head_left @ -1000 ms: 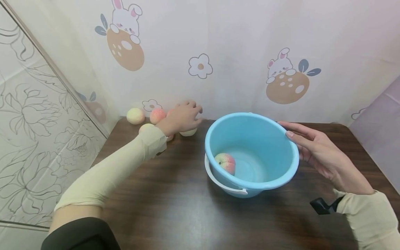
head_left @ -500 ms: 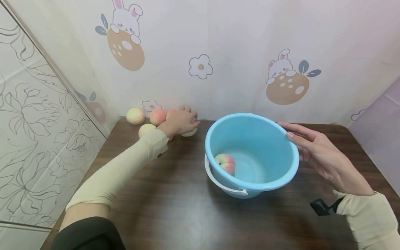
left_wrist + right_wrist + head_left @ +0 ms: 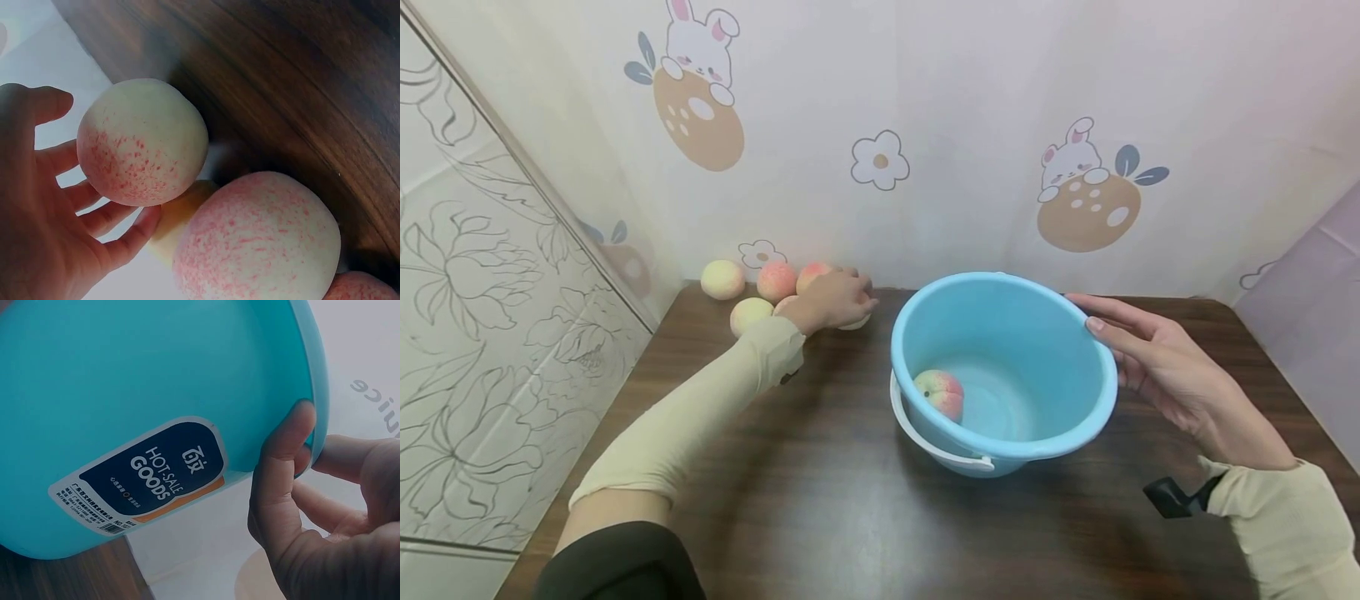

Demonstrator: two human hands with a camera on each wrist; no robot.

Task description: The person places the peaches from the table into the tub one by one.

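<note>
My left hand (image 3: 835, 300) reaches over the cluster of peaches at the back left of the table. In the left wrist view its fingers spread behind a pale peach with red specks (image 3: 144, 140), and the thumb stands apart from that fruit. Another speckled peach (image 3: 262, 240) lies close by. My right hand (image 3: 1172, 367) grips the rim of a light blue bucket (image 3: 1037, 358), thumb on one side and fingers on the other. The bucket tilts toward me. One pink and pale peach (image 3: 943, 396) lies inside it.
Several more peaches lie left of my left hand, among them a yellowish peach (image 3: 723, 279) and a pink peach (image 3: 777, 282). The bucket's white handle (image 3: 925, 437) hangs down. A printed curtain (image 3: 970, 167) stands behind the dark wooden table (image 3: 820, 500).
My left hand has come down toward the peach at the right of the cluster, its fingers drawing in a little. The right hand and bucket stay where they were.
</note>
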